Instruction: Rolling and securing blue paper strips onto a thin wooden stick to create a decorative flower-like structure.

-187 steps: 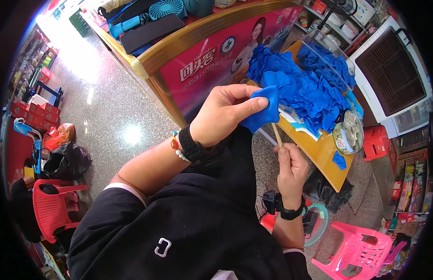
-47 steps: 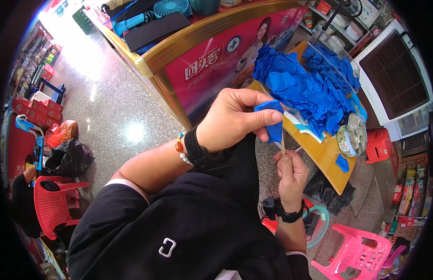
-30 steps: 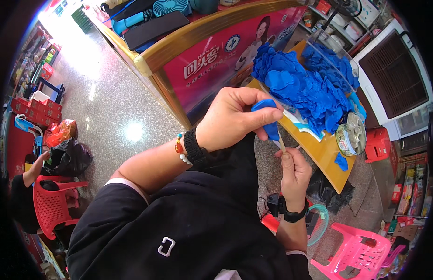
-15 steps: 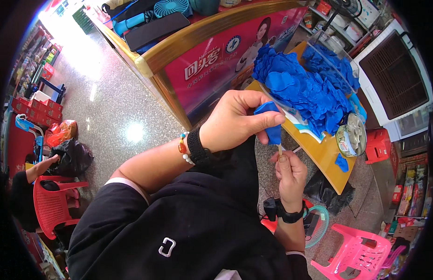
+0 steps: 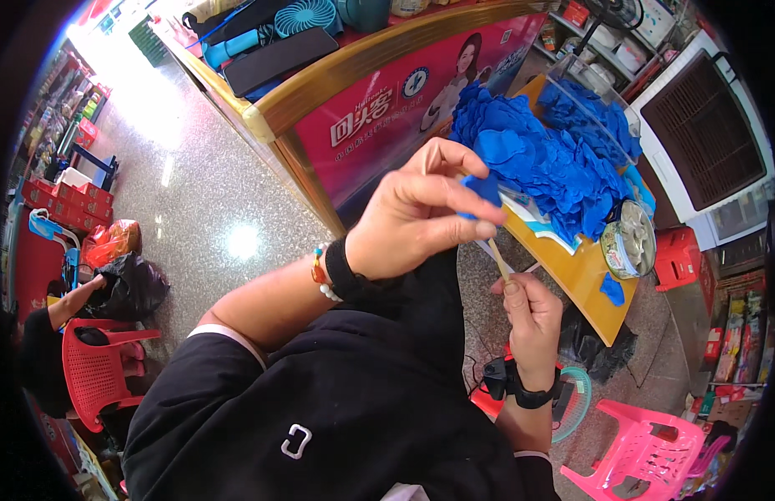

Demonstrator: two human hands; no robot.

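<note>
My left hand [image 5: 412, 213] is bent over in front of me, its thumb and fingers pinched on a small blue piece [image 5: 485, 189], thin and petal-like, mostly covered by the fingers. Below it my right hand [image 5: 533, 321] grips a thin pale wooden stick [image 5: 500, 260] between thumb and fingers. The stick's upper end reaches up to the left fingertips; whether it is joined to the blue piece is hidden. Just beyond the hands, a big heap of similar blue pieces [image 5: 529, 159] lies on a yellow-brown wooden board [image 5: 562, 275].
A clear bin [image 5: 600, 100] with more blue pieces sits behind the heap. On the board's right stand a round tin [image 5: 628, 246] and a loose blue piece [image 5: 611, 289]. A wood-edged counter [image 5: 320, 83] rises ahead; a pink stool [image 5: 646, 455] is at lower right. Someone sits at far left.
My left fingers have shifted their grip and turned, covering more of the blue piece. My right hand has moved slightly down and right, baring more of the stick.
</note>
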